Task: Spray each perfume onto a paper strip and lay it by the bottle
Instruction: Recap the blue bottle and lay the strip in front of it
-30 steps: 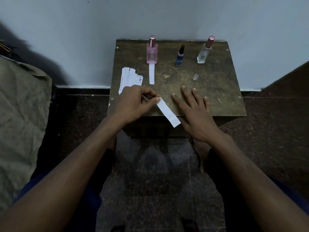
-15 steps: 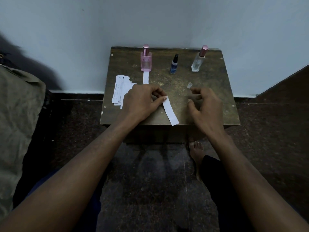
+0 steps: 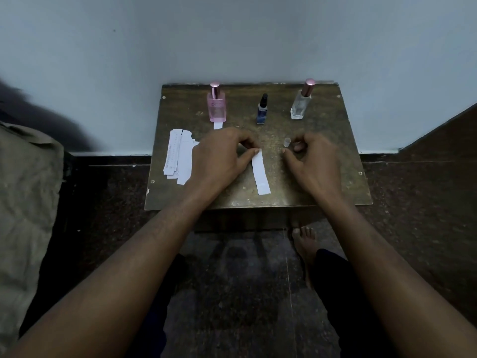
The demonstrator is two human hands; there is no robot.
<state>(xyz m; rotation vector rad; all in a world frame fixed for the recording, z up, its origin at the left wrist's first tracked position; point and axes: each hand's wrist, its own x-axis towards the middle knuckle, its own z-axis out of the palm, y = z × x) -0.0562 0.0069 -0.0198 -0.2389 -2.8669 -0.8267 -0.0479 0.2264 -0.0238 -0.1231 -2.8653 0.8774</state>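
Head view: the left hand (image 3: 222, 156) pinches the far end of a fresh paper strip (image 3: 260, 173) between thumb and forefinger, the strip slanting down over the wooden stool top (image 3: 335, 177) toward its near edge. The right hand (image 3: 313, 161) hovers just beside a small clear cap (image 3: 287, 142), fingers curled in, gripping nothing that shows. Judging from this, the second perfume is up: the pink bottle (image 3: 216, 107) already has a strip (image 3: 218, 125) lying at its foot, while the small blue bottle (image 3: 262, 109) and the clear bottle (image 3: 300, 103) have none.

The blue bottle stands with its black nozzle bare, so the loose cap is probably its own. Next move, as I read it: the right hand goes up to that blue bottle, lifts it, and aims the nozzle at the held strip.

Contents: pink liquid fills the pink bottle, the blue looks dark and full, the clear one's level I cannot tell. Spare strips (image 3: 179, 156) lie stacked at the left.
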